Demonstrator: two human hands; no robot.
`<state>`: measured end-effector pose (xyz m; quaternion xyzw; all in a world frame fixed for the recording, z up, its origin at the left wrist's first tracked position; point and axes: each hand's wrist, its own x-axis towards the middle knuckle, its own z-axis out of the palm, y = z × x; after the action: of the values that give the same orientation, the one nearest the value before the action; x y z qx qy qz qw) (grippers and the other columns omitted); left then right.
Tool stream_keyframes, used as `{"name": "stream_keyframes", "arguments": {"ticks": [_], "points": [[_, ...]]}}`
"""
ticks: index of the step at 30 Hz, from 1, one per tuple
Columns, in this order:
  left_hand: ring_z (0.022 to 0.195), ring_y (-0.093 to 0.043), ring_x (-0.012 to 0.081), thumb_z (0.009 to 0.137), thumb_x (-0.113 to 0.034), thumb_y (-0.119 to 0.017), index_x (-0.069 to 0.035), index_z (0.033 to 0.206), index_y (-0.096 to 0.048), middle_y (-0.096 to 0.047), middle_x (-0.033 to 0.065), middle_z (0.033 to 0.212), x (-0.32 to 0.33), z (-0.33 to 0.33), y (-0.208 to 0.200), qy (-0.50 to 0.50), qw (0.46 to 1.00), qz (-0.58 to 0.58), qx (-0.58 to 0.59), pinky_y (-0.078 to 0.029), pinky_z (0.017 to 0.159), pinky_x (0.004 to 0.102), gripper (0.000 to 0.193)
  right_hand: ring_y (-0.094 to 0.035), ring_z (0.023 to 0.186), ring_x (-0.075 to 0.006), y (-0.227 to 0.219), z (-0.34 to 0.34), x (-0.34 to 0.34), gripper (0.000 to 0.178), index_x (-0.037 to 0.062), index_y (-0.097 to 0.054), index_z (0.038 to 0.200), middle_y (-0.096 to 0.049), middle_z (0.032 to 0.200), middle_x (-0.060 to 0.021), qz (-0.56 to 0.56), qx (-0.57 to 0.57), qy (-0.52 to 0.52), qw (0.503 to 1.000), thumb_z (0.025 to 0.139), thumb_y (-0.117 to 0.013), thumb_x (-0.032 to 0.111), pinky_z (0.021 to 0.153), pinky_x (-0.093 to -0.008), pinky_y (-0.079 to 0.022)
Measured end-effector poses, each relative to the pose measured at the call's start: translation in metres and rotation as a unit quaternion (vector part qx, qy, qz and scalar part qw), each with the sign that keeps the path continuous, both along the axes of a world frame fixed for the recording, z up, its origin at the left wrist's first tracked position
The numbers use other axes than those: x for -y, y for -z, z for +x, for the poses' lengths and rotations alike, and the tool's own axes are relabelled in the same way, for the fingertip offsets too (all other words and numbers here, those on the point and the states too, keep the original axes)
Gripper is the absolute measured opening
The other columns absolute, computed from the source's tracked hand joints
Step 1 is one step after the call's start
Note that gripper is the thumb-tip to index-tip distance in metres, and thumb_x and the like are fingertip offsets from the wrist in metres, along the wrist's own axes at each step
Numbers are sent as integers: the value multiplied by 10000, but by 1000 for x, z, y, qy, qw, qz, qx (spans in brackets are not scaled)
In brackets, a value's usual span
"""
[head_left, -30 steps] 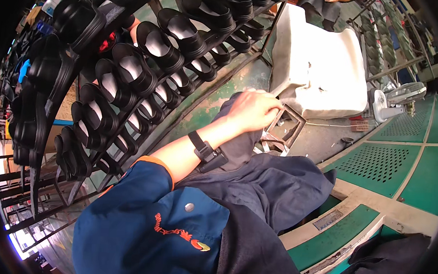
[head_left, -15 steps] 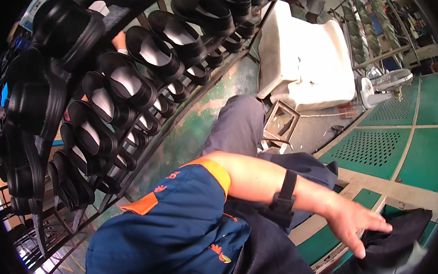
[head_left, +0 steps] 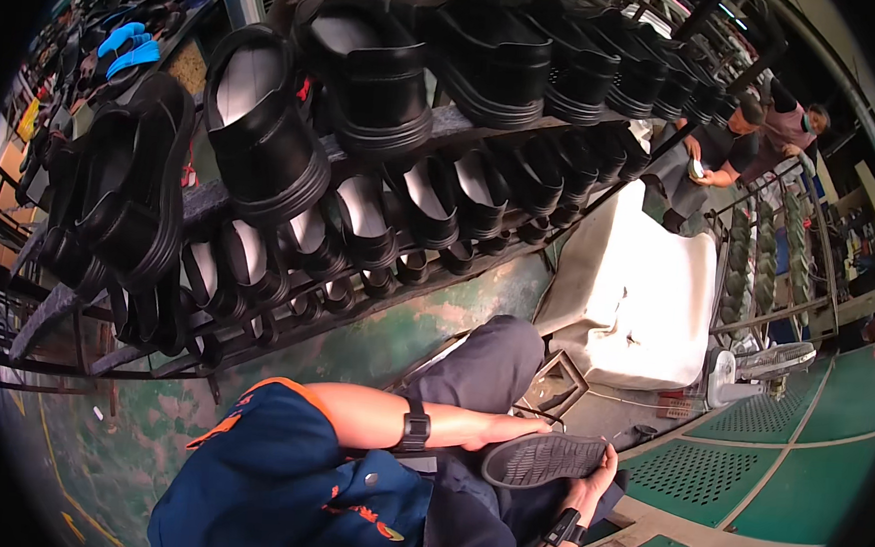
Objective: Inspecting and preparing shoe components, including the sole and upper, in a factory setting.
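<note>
A black shoe (head_left: 546,461) lies across my lap with its dark treaded sole turned up. My left hand (head_left: 501,430) grips its left part at the upper edge; the fingers are partly hidden behind the shoe. At the other end my right hand (head_left: 600,479) has its fingers wrapped round the edge of the sole. The shoe's upper faces away from view. Beyond my knees stands a rack (head_left: 340,313) carrying several black shoes (head_left: 266,128) with pale insoles.
Past my knee stands a white-covered block (head_left: 646,296). Next to it are a small metal frame (head_left: 556,381) and a white fan (head_left: 737,377). A green bench with perforated panels (head_left: 716,471) runs along the right. Co-workers (head_left: 731,146) are at the upper right.
My left hand has drawn back from the black item at the bench on the right. Both hands now hold a shoe over my lap. The view has swung up toward the rack.
</note>
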<state>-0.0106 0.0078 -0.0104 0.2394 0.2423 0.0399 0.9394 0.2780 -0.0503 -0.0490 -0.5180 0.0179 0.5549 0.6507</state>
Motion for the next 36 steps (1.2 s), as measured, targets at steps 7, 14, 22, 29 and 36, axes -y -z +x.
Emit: {"name": "stream_keyframes", "arguments": {"ticks": [7, 14, 22, 29, 36], "points": [[1290, -467, 227, 919, -395, -591, -39, 1553, -209, -414, 173, 1490, -45, 47, -4, 82, 939, 326, -65, -405, 1036, 338, 821, -647, 806, -216, -8, -16, -16, 266, 39, -672, 991, -680, 880, -73, -21, 83, -96, 992, 884, -641, 281, 763, -345, -533], [1081, -582, 176, 993, -536, -422, -59, 1362, -519, -600, 94, 1244, -69, 129, 56, 99, 939, 325, -46, -465, 914, 346, 611, -646, 850, -207, 12, -20, -10, 254, 47, -665, 970, -689, 928, -65, 87, 13, -74, 993, 911, -596, 284, 805, -335, -518], [1118, -558, 213, 938, -677, -409, -123, 1536, -281, -500, 114, 1398, -78, 142, 42, -20, 967, 209, -143, -448, 932, 348, 826, -636, 931, -192, -17, -28, -35, 371, -59, -664, 1060, -686, 988, -133, 106, 195, -215, 951, 892, -532, 244, 866, -285, -464], [1080, -599, 137, 892, -557, -574, -33, 1199, -651, -661, 88, 1185, -78, 158, 78, -27, 989, 130, -72, -427, 933, 258, 612, -624, 866, -175, -11, -44, -36, 388, -49, -682, 931, -683, 924, -94, 114, 192, -126, 967, 908, -488, 285, 811, -273, -466], [816, -609, 98, 899, -375, -570, -51, 956, -688, -682, 28, 934, -54, 144, 70, -122, 989, 85, -28, -461, 730, 256, 349, -603, 861, -164, -34, -61, -25, 376, -58, -675, 874, -668, 916, -77, 113, 217, -153, 957, 905, -482, 263, 815, -274, -441]]}}
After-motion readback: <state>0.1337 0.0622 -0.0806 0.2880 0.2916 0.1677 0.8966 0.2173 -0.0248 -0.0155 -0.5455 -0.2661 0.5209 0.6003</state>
